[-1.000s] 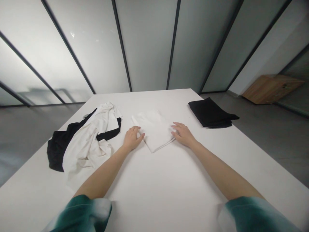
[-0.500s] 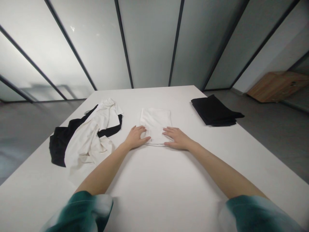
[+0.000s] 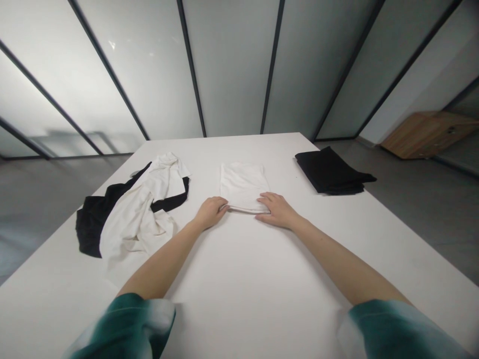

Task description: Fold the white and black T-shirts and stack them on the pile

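Observation:
A white cloth (image 3: 245, 182), folded into a flat rectangle, lies on the white table (image 3: 262, 279) in front of me. My left hand (image 3: 212, 212) is closed on its near left corner, fingers and thumb pinched together at the edge. At the near right corner rests my right hand (image 3: 276, 209), its fingers apart on top of the cloth and its thumb on the table just in front of the near edge.
To the left lies a loose heap of white fabric (image 3: 140, 214) with black fabric (image 3: 93, 224) under and beside it. Folded black cloths (image 3: 329, 169) are stacked near the right table edge. Beyond the table are frosted panels and a wooden cabinet (image 3: 426, 133).
The folded white cloth has shifted slightly away from me and to the right. My left hand has closed on its corner, and my right hand has moved slightly forward.

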`<state>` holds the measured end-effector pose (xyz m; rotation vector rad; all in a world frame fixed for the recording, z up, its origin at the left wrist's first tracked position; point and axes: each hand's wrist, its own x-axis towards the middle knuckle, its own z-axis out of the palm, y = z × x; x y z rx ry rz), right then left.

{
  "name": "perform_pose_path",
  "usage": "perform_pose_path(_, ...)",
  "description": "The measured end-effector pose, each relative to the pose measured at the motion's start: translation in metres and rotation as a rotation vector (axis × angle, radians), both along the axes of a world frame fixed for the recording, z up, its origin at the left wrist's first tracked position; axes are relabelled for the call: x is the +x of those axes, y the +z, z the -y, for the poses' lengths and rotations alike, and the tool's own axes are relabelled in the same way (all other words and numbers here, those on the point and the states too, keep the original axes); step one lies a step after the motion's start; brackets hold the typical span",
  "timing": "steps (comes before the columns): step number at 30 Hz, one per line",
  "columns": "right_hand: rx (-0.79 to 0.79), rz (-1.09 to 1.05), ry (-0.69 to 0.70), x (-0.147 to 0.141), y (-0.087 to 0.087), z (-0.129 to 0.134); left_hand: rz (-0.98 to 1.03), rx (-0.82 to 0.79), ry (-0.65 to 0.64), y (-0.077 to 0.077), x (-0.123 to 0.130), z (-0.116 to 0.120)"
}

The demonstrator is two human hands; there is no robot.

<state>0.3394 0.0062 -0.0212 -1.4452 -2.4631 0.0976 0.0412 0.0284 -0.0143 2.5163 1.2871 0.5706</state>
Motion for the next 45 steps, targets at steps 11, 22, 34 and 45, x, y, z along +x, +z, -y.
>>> perform_pose_path(11,0.083,-0.027,-0.105,0.006,0.007,-0.006,-0.058,-0.065,-0.009,0.006,-0.001,0.002)
perform_pose_path(22,-0.383,-0.404,-0.012,0.022,0.072,-0.003,0.396,-0.336,-0.087,0.068,-0.015,0.005)
perform_pose_path(34,-0.144,-0.614,-0.271,-0.011,0.019,-0.067,0.599,-0.288,0.339,0.006,0.001,-0.036)
perform_pose_path(45,0.123,-0.111,-0.117,-0.025,0.006,-0.022,-0.028,0.02,0.094,0.004,0.016,-0.005)
